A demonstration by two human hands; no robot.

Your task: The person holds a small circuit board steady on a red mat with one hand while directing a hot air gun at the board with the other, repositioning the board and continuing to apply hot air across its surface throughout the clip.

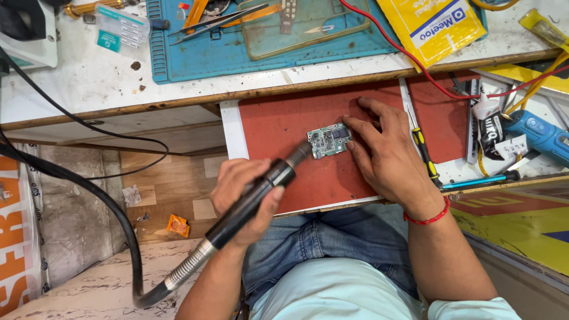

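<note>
We see the left hand (246, 198) wrapped around a black cylindrical hot-air handpiece (255, 198), fingers curled over the barrel and the thumb lying along its near side. The forearm rises from the near edge of the view, and the handpiece slants up and to the right. Its metal nozzle (299, 152) ends just beside the left edge of a small green circuit board (329, 140); we cannot tell whether nozzle and board touch. A ribbed metal collar and a thick black hose (127, 237) leave the rear of the handpiece and loop to the far left.

The right hand (385, 154) lies palm down on a red mat (272, 127), fingers spread narrowly. Its index and middle fingertips press on the right edge of the circuit board; it grips nothing. A red thread bracelet (428, 218) circles the wrist, and the forearm runs toward the near right.

The circuit board lies flat near the middle of the red mat, which covers a pulled-out drawer panel below the white surface (89, 83). A yellow-and-black screwdriver (424, 151) lies just right of the right hand. On the far surface sit a blue work mat (237, 56) and tweezers (216, 22). A blue tool (542, 133) lies at the far right.
</note>
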